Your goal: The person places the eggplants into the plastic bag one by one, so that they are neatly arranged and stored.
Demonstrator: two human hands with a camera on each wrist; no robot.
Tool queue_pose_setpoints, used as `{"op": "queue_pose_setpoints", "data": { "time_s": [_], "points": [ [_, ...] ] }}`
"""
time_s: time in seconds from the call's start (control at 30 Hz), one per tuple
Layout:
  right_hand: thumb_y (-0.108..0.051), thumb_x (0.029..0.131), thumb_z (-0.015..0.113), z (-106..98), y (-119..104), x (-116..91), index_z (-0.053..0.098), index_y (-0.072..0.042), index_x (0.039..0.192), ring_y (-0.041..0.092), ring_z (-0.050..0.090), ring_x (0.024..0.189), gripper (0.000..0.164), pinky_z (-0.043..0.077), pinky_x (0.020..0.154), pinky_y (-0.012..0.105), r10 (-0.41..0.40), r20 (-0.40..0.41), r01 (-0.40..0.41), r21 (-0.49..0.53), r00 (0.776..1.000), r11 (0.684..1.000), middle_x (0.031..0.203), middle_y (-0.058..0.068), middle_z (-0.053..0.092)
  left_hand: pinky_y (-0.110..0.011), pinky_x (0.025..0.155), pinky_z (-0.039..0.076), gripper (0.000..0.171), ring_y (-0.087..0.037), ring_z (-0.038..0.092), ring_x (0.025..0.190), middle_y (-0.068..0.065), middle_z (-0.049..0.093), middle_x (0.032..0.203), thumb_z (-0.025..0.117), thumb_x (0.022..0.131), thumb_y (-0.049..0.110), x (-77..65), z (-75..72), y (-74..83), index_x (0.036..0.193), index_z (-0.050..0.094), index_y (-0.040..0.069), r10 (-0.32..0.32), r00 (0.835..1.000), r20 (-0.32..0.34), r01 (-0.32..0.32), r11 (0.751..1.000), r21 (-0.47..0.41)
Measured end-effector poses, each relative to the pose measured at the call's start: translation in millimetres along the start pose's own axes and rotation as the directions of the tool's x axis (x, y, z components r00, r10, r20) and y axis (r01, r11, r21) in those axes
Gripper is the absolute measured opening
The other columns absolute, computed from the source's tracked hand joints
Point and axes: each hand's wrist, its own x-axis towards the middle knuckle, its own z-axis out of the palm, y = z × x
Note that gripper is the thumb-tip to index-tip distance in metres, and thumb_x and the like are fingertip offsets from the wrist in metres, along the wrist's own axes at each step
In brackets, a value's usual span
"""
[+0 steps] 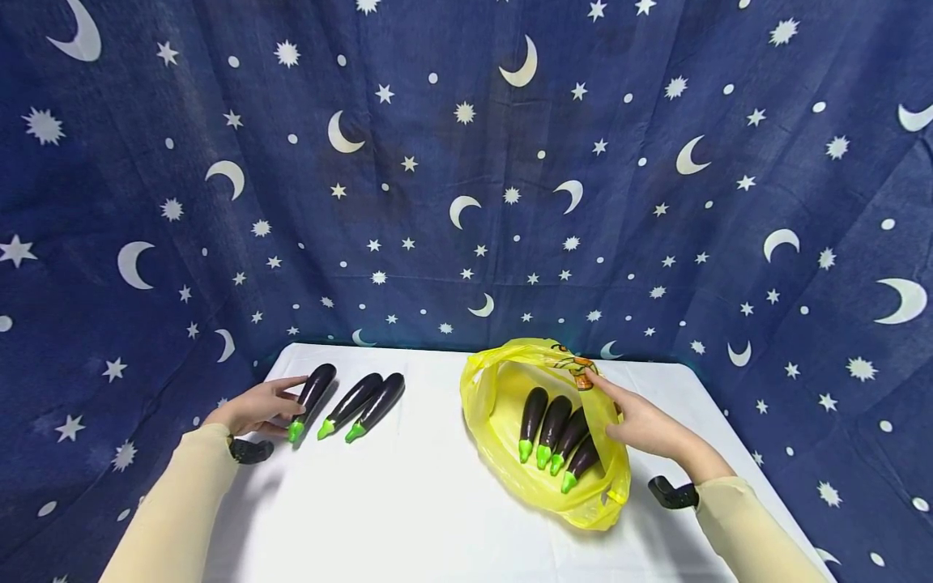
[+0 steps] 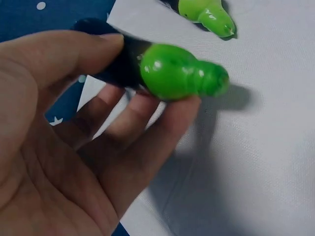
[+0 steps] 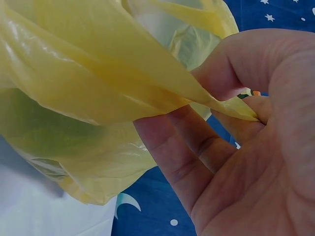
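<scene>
Left grip [image 1: 257, 407] round eggplant [image 1: 316, 390], green cap [image 2: 170, 71] beyond thumb [image 2: 86, 51], right grip [image 1: 649, 421] round part of yellow bag [image 1: 483, 409]

At the left end of the desk [image 1: 408, 502], the leftmost eggplant [image 1: 316, 397] lies in the left grip [image 1: 255, 407]. Just right of it, a second eggplant [image 1: 355, 401] and a third eggplant [image 1: 381, 405] lie side by side on the desk. Well apart, toward the right, the bag [image 1: 521, 488] sits on the desk, with four more eggplants [image 1: 556, 421] in a row inside. The right grip [image 1: 645, 421] is at the bag's right rim. Behind the desk hangs a curtain [image 1: 408, 243]
</scene>
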Motion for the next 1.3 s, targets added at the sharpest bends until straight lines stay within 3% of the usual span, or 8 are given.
{"op": "queue_pose_setpoints", "data": {
  "time_s": [0.27,0.53,1.3],
  "points": [
    [-0.001,0.08,0.064,0,-3,-1,0.021,-0.02,0.165,0.038,0.037,0.143,0.098,0.041,0.107,0.054,0.007,-0.003,-0.007,0.003,1.0,1.0,0.163,0.02,0.029,-0.046,0.086,0.059,0.085,-0.022,0.062,0.105,-0.032,0.036,0.148,0.068,0.097,0.008,-2.9,-1.4,3.5,0.164,0.015,0.007,0.054,0.998,0.023,-0.051,0.992,-0.117],
    [-0.001,0.079,0.064,1,-3,-1,0.021,-0.021,0.165,0.036,0.037,0.143,0.099,0.041,0.107,0.054,0.003,0.0,-0.003,0.009,1.0,1.0,0.164,0.02,0.029,-0.047,0.087,0.057,0.083,-0.023,0.064,0.107,-0.025,0.046,0.143,0.069,0.097,0.009,-3.9,5.6,12.8,0.164,0.021,0.013,0.112,0.993,0.035,-0.108,0.987,-0.119],
    [0.0,0.079,0.064,1,-2,1,0.02,-0.022,0.165,0.038,0.036,0.144,0.099,0.04,0.109,0.056,-0.03,-0.008,0.03,-0.007,1.0,1.0,0.164,0.02,0.029,-0.05,0.088,0.057,0.08,-0.03,0.064,0.113,-0.026,0.043,0.147,0.069,0.097,0.009,-3.0,38.1,34.7,0.164,0.024,0.013,0.22,0.959,0.18,-0.2,0.972,-0.124]
  ]
}}
